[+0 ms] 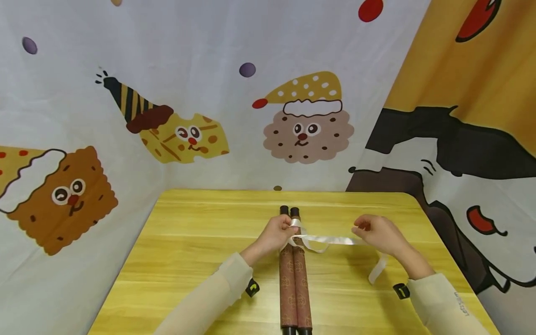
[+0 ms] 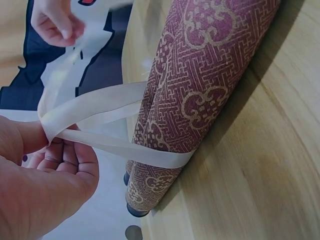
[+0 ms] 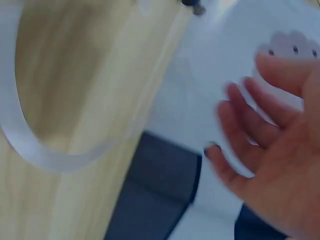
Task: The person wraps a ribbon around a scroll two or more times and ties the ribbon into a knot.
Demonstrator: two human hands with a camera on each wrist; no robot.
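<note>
Two rolled scrolls [image 1: 295, 284] in patterned maroon cloth, with dark end knobs, lie side by side on the wooden table. Near their far end a white ribbon [image 2: 165, 158] loops around them. My left hand [image 1: 276, 232] pinches the ribbon between thumb and forefinger, left of the scrolls. One length of ribbon stretches to the right, and its loose tail [image 1: 378, 269] dangles below my right hand [image 1: 381, 235]. In the right wrist view that hand is blurred, its fingers loosely bent and apart, with nothing between them; the ribbon [image 3: 55, 161] curves away to one side.
The yellow wood-grain table [image 1: 188, 260] ends at a back edge against a white cloth backdrop [image 1: 201, 56] printed with cartoon snacks. An orange and black cartoon panel [image 1: 481, 153] hangs at the right. Dark straps [image 1: 402, 291] show beneath both wrists.
</note>
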